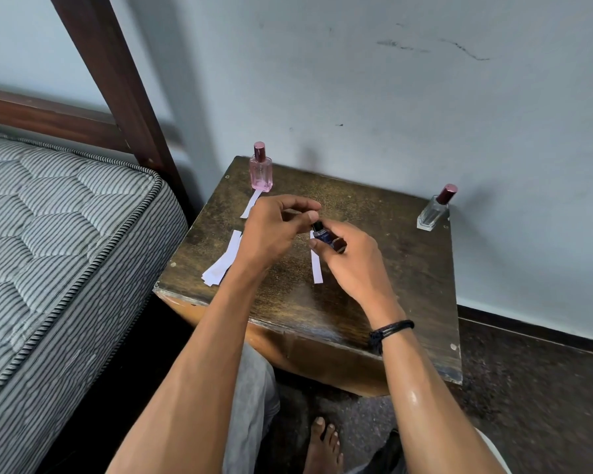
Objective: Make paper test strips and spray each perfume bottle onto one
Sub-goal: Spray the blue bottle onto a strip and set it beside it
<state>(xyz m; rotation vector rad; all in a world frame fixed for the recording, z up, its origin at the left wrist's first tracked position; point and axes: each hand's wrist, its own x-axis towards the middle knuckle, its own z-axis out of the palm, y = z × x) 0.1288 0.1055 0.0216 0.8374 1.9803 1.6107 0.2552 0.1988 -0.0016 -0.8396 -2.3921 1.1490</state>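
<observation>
Right hand (353, 261) fingers gripping small dark-blue glass bottle (324, 237); left hand (271, 230) fingers curled at its top, hold indeterminate. White paper strip (317, 270) partly hidden.

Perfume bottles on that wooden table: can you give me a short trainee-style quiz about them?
1. True or false: the pink bottle stands with its cap on.
2. The dark blue bottle is: A) standing free B) gripped by the right hand C) lying on its side, untouched.
3. How many bottles stand untouched on the table, counting the clear bottle?
Key: 1 true; 2 B; 3 two.
</observation>
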